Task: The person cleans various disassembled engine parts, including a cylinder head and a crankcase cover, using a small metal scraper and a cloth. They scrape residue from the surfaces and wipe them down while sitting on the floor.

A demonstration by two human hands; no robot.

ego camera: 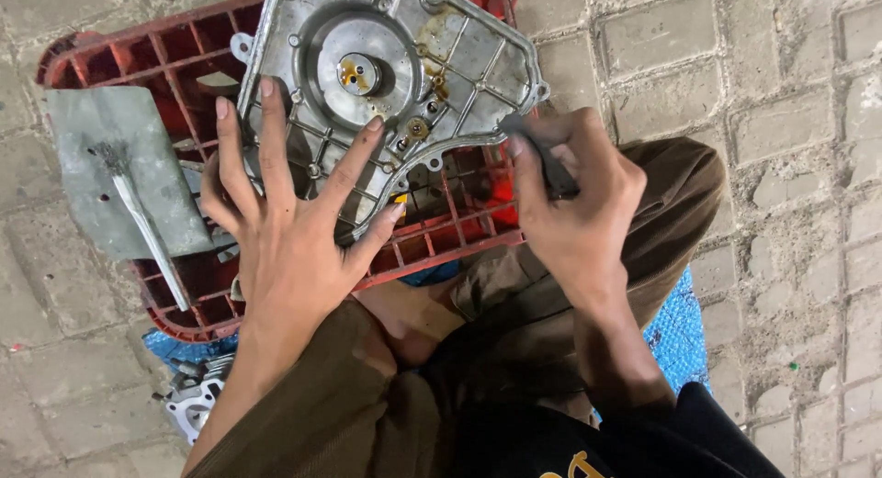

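1. Left hand (280,216): spread wide open with the fingers apart, pressed flat on the lower left part of the metal engine cover (390,83); nothing gripped, only holding it down.
2. Right hand (574,198): closed around a small dark flat tool (542,157), with the tip of this tool touching the lower right edge of the engine cover.
3. Metal engine cover: grey, with ribs on its inner face and a round recess with a short shaft in the middle; some brown oily stains near the centre; lying face up on the red plastic crate (441,235).
4. Red plastic crate: turned upside down on the paved floor (790,166), its grid of ribs visible; serving as support, just in front of the knees of the person.
5. On the left part of the crate: a grey flat sheet (119,166), with a small brush (138,212) lying across it.
6. Under the left forearm, on the floor: another grey metal engine part (193,404), partly hidden, beside a blue mat (680,336).
7. Brown trousers (514,331) of the person filling the lower middle.
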